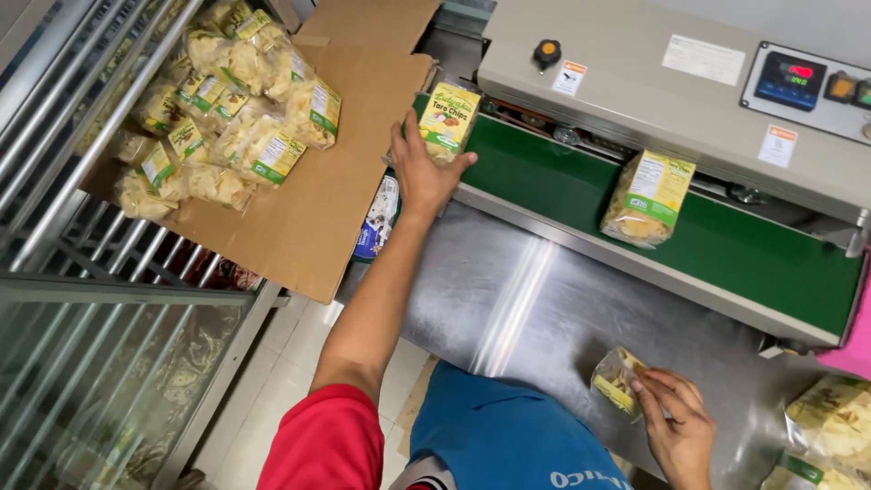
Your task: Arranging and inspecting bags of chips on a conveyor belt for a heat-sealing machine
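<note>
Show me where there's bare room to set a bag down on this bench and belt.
The steel table is bare between the left hand and the right hand. The green belt is free right of the bag on it, and between that bag and the held bag. The cardboard sheet is bare lower right; its upper left is crowded with the bag pile.

The lower part of the upright bag (448,121) is covered by the left hand (419,172). The clear bag (617,381) is partly hidden under the right hand (676,426). The bags at the lower right corner (830,431) are cut off by the frame edge. The control panel (807,80) is cropped at the right edge. A blue-and-white packet (379,218) is half concealed beneath the cardboard sheet (318,209).
</note>
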